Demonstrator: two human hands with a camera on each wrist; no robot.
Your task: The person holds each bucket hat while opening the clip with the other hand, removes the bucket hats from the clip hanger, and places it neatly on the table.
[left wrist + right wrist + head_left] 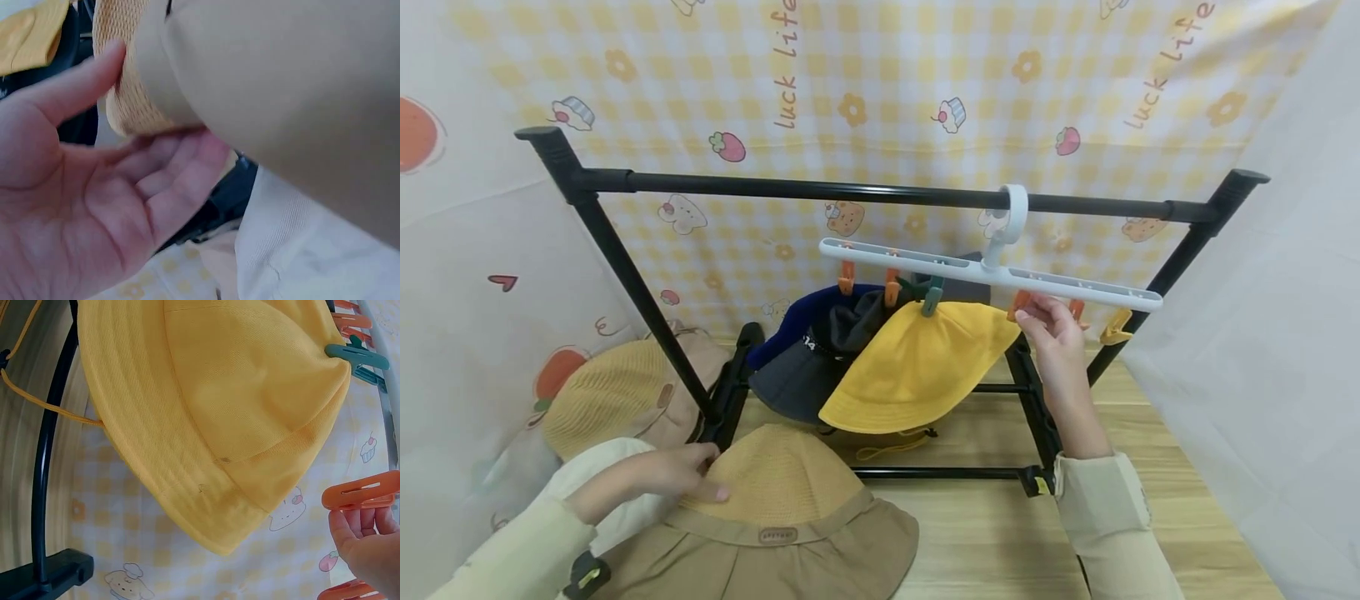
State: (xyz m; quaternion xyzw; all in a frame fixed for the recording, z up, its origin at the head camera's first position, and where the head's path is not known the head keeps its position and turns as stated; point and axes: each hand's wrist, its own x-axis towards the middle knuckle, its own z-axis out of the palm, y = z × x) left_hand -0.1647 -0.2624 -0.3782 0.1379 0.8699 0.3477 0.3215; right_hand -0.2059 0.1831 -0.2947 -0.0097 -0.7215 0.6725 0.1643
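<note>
Right wrist: clip (345,496) clear of hat (212,419)

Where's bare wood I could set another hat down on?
Bare wood lies between the brown hat and right sleeve, in front of the rack's near bottom bar; another strip runs between that sleeve and the white sheet. The left is crowded: brown hat, white hat and straw hat.

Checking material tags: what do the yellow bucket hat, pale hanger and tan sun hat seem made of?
Yellow bucket hat: matte fabric, perhaps cotton, given its fine grain. Pale hanger: probably plastic, smooth with molded-looking slots. Tan sun hat: straw-like crown, visibly coarse-woven; matte cloth brim, showing seams.
</note>
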